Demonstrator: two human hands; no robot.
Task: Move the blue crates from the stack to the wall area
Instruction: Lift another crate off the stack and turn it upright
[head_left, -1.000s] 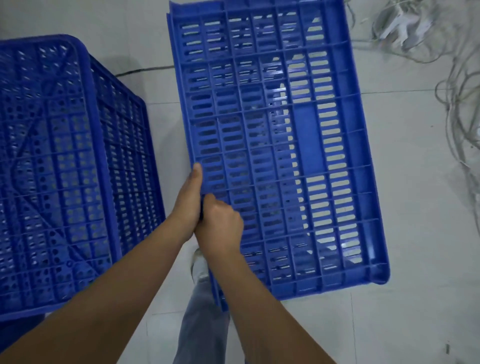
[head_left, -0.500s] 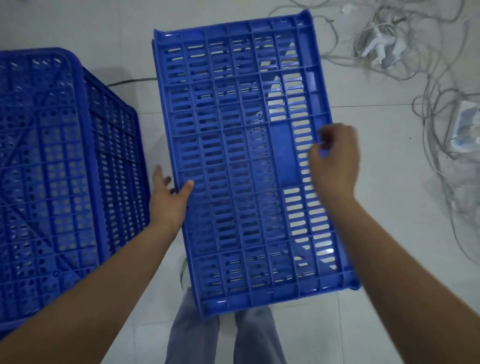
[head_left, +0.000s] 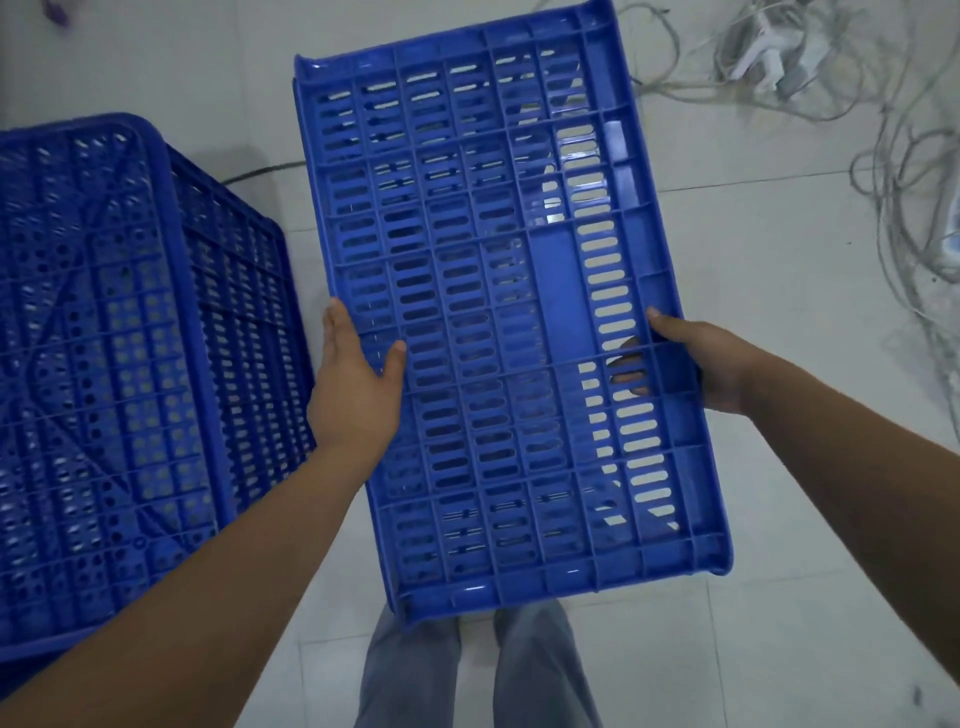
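- Two bare hands hold one blue slotted plastic crate (head_left: 498, 322) in front of me, its ribbed, slotted face turned up toward the camera, long axis running from 6 to 12 o'clock.
- My left hand (head_left: 356, 387) sits on the crate's 9 o'clock edge, palm against the side, thumb hooked over the slotted face, forearm reaching in from 7 o'clock.
- My right hand (head_left: 691, 364) clamps the 3 o'clock rim, thumb on top, fingers (head_left: 626, 369) curled underneath and visible through the slots; that forearm enters from 4 o'clock.
- A stack of blue perforated crates (head_left: 119, 374) stands at 9 o'clock, apart from the held crate.
- Pale tangled cables (head_left: 893, 156) lie on the white tiled floor (head_left: 779, 649) at 2 o'clock.
- Grey trouser legs (head_left: 540, 670) show at 6 o'clock.
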